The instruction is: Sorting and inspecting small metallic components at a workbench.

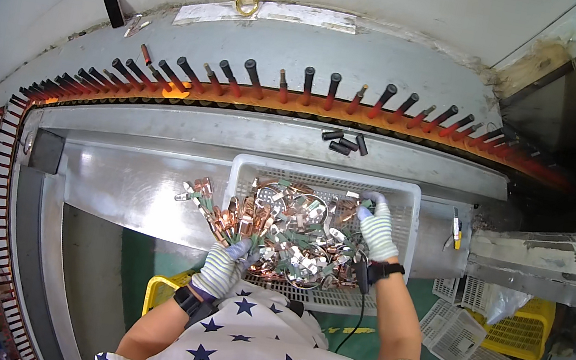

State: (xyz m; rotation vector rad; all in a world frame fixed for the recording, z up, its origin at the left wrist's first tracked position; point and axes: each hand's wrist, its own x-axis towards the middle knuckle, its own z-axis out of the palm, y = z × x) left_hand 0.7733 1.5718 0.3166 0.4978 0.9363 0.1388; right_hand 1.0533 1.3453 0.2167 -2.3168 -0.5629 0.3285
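Free room: bare metal shelf (125, 186) left of the white basket (407, 201) | Obstacles: copper connectors (286, 234) fill the basket; row of red-tipped pegs (304, 90) behind | loose black caps (344, 144) on ledge

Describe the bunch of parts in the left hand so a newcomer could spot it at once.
Start at the white slotted basket on the steel bench. At its left edge, the gloved left hand grips a fanned bunch of copper terminals. Unlike the loose pile inside, it sticks out over the rim.
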